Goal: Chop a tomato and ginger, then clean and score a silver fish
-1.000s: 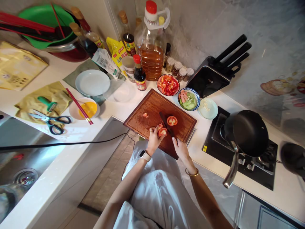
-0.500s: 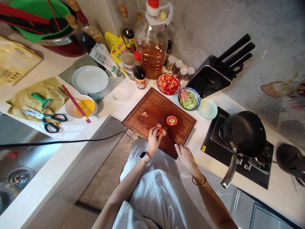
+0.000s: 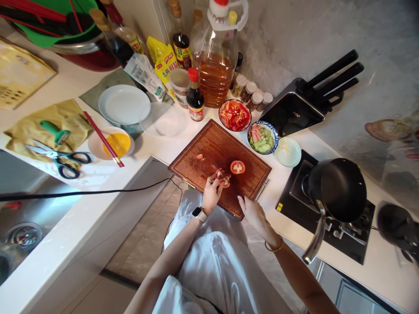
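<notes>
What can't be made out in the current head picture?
All in the head view:
Knife: handle covered by the right hand, blade blurred.
Tomato pieces: partly covered by the left hand.
Big bottle: top cropped by the upper edge.
Sink: cut off by the left edge.

Behind the gas hob (image 3: 296, 207) rises a grey marbled wall (image 3: 301, 35) with a food motif (image 3: 379, 131); the pale counter (image 3: 389, 257) around the hob turns a corner well to its left; farther left of it, light glints on a steel sink (image 3: 55, 209). Left of the hob stand pale cabinet fronts (image 3: 88, 248); between them and the hob, brownish floor tiles (image 3: 147, 231) show.
</notes>
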A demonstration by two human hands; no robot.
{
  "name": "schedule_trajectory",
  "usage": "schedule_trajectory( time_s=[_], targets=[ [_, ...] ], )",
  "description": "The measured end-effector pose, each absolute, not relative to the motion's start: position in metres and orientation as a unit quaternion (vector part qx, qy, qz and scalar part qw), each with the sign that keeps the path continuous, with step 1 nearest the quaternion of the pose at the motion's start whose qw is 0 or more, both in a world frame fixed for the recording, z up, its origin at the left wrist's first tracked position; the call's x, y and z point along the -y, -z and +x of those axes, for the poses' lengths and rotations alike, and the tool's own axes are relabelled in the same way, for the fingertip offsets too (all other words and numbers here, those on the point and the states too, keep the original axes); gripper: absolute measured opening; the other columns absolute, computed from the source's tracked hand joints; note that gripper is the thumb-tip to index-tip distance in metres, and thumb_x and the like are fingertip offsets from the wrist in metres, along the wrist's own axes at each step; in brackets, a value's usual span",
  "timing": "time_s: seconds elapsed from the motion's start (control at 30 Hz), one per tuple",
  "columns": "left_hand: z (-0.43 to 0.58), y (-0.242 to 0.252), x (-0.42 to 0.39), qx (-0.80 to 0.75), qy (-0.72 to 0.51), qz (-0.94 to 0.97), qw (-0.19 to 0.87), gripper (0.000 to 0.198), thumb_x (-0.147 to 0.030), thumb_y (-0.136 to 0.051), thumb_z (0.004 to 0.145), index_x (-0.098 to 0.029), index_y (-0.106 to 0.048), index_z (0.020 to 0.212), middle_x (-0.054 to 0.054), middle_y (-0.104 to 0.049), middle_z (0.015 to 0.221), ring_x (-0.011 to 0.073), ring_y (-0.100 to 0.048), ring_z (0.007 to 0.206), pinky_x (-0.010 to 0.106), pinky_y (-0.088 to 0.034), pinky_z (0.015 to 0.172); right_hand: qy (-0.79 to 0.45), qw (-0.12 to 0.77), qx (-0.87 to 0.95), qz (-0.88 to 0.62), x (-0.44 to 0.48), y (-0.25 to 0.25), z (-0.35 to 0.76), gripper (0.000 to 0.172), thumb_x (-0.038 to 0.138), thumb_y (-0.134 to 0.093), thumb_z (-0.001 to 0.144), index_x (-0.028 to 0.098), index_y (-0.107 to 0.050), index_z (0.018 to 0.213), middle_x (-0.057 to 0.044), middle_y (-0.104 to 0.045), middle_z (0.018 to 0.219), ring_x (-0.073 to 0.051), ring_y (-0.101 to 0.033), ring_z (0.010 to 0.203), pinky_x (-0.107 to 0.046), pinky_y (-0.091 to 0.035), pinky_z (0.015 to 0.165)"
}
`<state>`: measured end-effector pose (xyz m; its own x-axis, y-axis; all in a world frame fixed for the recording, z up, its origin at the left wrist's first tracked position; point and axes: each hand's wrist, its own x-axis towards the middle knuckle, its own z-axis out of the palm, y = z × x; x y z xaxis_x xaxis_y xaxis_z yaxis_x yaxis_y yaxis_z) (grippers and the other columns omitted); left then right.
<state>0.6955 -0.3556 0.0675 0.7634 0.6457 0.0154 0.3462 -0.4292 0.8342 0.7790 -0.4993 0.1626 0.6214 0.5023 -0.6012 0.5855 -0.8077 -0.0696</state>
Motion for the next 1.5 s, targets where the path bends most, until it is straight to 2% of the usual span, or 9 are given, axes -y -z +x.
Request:
schedule_trajectory(
  time_s=[0.27,0.47,0.7,0.9,1.07,1.27,1.5],
  targets=[
    [0.694,-0.060,0.356,-0.293,-0.182,0.838,0.422,0.017,-0.028,-0.050,0.091,-0.021,-0.061,0.102,0.012,-0.053,0.120,0.0238,-0.054,0.117,0.040,-0.048,0.099,0.285,0.080,-0.323,0.899,0.479,-0.126,0.783,0.045,0.045,-0.025,0.100,0.014,-0.059,0.099,-0.012,-0.071,0.077,-0.022,-0.070,0.071,-0.024,-0.039,0.056],
    [0.686,-0.055,0.358,-0.290,-0.188,0.837,0.425,0.020,-0.029,-0.050,0.092,-0.020,-0.060,0.106,0.012,-0.052,0.124,0.0226,-0.053,0.117,0.039,-0.047,0.101,0.275,0.030,-0.313,0.909,0.483,-0.104,0.786,0.042,0.043,-0.028,0.100,0.015,-0.059,0.101,-0.011,-0.072,0.084,-0.020,-0.069,0.075,-0.023,-0.040,0.059],
    [0.681,-0.053,0.358,-0.287,-0.206,0.828,0.435,0.023,-0.031,-0.052,0.091,-0.019,-0.061,0.109,0.012,-0.052,0.123,0.0221,-0.052,0.118,0.039,-0.046,0.102,0.251,-0.091,-0.310,0.913,0.500,-0.121,0.788,0.041,0.037,-0.026,0.100,0.015,-0.061,0.102,-0.011,-0.071,0.091,-0.020,-0.067,0.083,-0.024,-0.043,0.068],
    [0.684,-0.057,0.357,-0.288,-0.202,0.832,0.429,0.029,-0.032,-0.051,0.091,-0.021,-0.058,0.117,0.012,-0.050,0.126,0.0222,-0.051,0.120,0.037,-0.044,0.103,0.260,-0.071,-0.260,0.927,0.508,-0.134,0.784,0.043,0.039,-0.025,0.100,0.015,-0.061,0.098,-0.010,-0.071,0.081,-0.019,-0.067,0.073,-0.024,-0.041,0.061],
    [0.692,-0.078,0.350,-0.272,-0.151,0.881,0.356,0.036,-0.031,-0.049,0.090,-0.024,-0.056,0.125,0.012,-0.043,0.134,0.0254,-0.050,0.119,0.037,-0.048,0.094,0.259,-0.069,-0.236,0.934,0.500,-0.131,0.779,0.044,0.040,-0.026,0.100,0.015,-0.061,0.097,-0.011,-0.071,0.084,-0.019,-0.068,0.073,-0.025,-0.041,0.063],
    [0.718,-0.087,0.338,-0.289,-0.123,0.902,0.297,0.028,-0.037,-0.050,0.089,-0.023,-0.067,0.107,0.010,-0.055,0.107,0.0229,-0.054,0.095,0.034,-0.047,0.081,0.259,-0.077,-0.222,0.937,0.488,-0.138,0.772,0.045,0.038,-0.024,0.101,0.013,-0.062,0.098,-0.012,-0.071,0.086,-0.019,-0.068,0.078,-0.024,-0.044,0.066],
    [0.738,-0.083,0.333,-0.257,-0.098,0.931,0.242,0.028,-0.029,-0.046,0.091,-0.022,-0.071,0.082,0.010,-0.059,0.088,0.0240,-0.049,0.085,0.036,-0.040,0.074,0.270,-0.051,-0.199,0.941,0.476,-0.139,0.764,0.046,0.036,-0.024,0.101,0.012,-0.063,0.096,-0.014,-0.071,0.086,-0.020,-0.069,0.080,-0.024,-0.046,0.068]
  ],
)
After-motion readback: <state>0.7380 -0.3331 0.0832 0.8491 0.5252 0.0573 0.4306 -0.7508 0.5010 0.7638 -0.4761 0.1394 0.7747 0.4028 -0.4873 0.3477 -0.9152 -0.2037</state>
